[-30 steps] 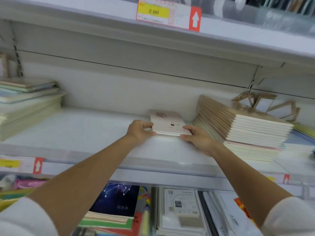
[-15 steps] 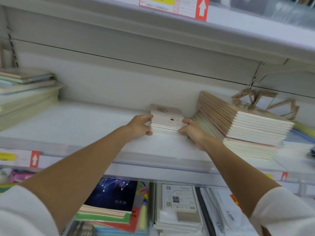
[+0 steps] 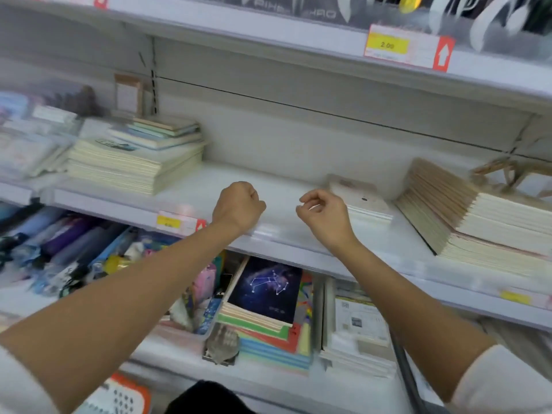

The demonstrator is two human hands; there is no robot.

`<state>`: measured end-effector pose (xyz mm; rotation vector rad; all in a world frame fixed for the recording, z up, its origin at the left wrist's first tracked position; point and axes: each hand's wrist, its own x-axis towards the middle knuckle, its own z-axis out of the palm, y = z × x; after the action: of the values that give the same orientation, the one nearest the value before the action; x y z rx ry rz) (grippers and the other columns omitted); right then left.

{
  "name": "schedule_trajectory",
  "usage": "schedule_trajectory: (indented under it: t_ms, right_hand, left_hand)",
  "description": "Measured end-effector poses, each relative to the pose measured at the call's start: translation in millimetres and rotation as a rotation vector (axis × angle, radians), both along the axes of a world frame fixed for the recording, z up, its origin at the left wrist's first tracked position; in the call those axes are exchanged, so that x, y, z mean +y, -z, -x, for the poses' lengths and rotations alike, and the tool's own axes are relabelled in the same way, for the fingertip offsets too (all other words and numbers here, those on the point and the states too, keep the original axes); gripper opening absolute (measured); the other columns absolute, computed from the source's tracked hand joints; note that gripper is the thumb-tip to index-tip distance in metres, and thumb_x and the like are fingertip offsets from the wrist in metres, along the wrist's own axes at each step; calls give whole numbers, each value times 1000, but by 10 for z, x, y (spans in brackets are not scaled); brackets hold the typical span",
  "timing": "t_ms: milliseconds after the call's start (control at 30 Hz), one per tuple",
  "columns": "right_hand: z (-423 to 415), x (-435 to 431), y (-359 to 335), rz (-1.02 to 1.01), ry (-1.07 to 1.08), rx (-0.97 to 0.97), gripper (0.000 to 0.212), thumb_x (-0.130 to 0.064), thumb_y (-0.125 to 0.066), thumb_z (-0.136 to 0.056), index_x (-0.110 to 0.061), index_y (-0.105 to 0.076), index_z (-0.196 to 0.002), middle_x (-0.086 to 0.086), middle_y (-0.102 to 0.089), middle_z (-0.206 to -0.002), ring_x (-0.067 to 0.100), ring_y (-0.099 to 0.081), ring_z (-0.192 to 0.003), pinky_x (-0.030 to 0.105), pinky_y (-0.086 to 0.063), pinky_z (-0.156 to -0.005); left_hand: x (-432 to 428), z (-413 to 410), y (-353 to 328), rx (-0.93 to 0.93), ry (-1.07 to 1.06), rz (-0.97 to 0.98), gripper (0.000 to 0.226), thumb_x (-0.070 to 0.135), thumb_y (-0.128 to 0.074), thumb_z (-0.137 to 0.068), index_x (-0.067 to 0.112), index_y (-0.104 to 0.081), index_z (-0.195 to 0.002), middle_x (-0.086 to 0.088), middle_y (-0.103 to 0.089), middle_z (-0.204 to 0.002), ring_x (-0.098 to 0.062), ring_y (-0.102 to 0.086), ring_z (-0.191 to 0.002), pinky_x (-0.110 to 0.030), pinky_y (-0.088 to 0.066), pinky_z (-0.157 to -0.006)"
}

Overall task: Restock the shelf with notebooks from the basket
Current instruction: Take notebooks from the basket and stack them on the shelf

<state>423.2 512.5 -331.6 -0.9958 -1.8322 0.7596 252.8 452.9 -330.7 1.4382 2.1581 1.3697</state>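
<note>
A small stack of pale notebooks (image 3: 366, 203) with a pinkish cover lies on the white middle shelf (image 3: 268, 177). My right hand (image 3: 325, 215) hovers just left of it, fingers loosely curled and holding nothing. My left hand (image 3: 239, 206) is further left over the shelf's front edge, curled into a fist and empty. Neither hand touches the notebooks. A corner of the orange and white basket (image 3: 119, 394) shows at the bottom left.
A tall leaning stack of kraft-cover notebooks (image 3: 493, 225) stands right of the small stack. Cream and pastel notebooks (image 3: 134, 161) are piled at the left. The lower shelf holds a starry dark notebook (image 3: 265, 289) and other stationery. A yellow price tag (image 3: 388, 44) hangs above.
Both hands have let go of the small notebook stack and pulled back to the left. The stack stays on the shelf. The camera has swung left and down.
</note>
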Motion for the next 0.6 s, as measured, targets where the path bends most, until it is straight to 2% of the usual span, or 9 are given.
schedule_trajectory:
  t_ms: [100,167,267,333,400,500,600]
  right_hand:
    - [469,-477,197,60,-152,-83,10,-11,-71,-78,-20,-65,-79,-4,-60,-71,4,-52,-59,15,-46,-62]
    - [794,-803,369,108,-250,-126,9,-11,-72,-78,-18,-66,-80,-2,-61,-72,7,-54,-63,18,-47,-66]
    - [1259,-1277,643,174,-378,-186,8,-7,-73,-79,-11,-67,-82,2,-61,-72,6,-54,-62,16,-45,-65]
    - [1550,-1563,846,199,-455,-234,11,-8,-74,-78,-15,-66,-77,2,-63,-72,9,-56,-65,24,-48,-70]
    - [1803,-1828,1072,257,-529,-268,16,-8,-74,-78,-21,-64,-74,4,-64,-73,13,-58,-68,34,-52,-74]
    - [2071,-2190,1425,370,-666,-330,12,-9,-73,-82,-18,-66,-81,14,-65,-82,16,-59,-68,32,-50,-68]
    - [2187,-2466,1804,446,-771,-438,8,-13,-71,-84,-10,-69,-92,10,-66,-85,18,-61,-72,34,-51,-70]
  left_hand:
    - [-593,427,139,22,-67,57,28,8,-63,-79,14,-46,-57,0,-52,-62,-20,-52,-67,-27,-39,-61]
    - [-1016,705,287,19,-120,111,30,8,-63,-79,11,-44,-56,-5,-52,-61,-22,-52,-64,-31,-43,-60]
    - [-1644,1104,595,1,-199,188,37,6,-62,-77,13,-36,-52,-7,-40,-55,-22,-40,-54,-30,-35,-56]
    - [-2038,1339,833,-35,-284,243,39,7,-63,-77,13,-35,-51,-5,-37,-53,-21,-39,-54,-28,-35,-56]
    - [-2411,1525,1072,-83,-350,306,37,9,-66,-78,12,-37,-53,-5,-36,-54,-19,-37,-52,-24,-33,-51]
    - [-2921,1742,1399,-186,-436,406,22,7,-66,-76,9,-50,-61,-9,-45,-63,-21,-43,-60,-25,-33,-54]
    - [-3384,1909,1748,-251,-500,507,28,8,-67,-77,10,-51,-54,-7,-49,-61,-20,-46,-59,-24,-35,-56]
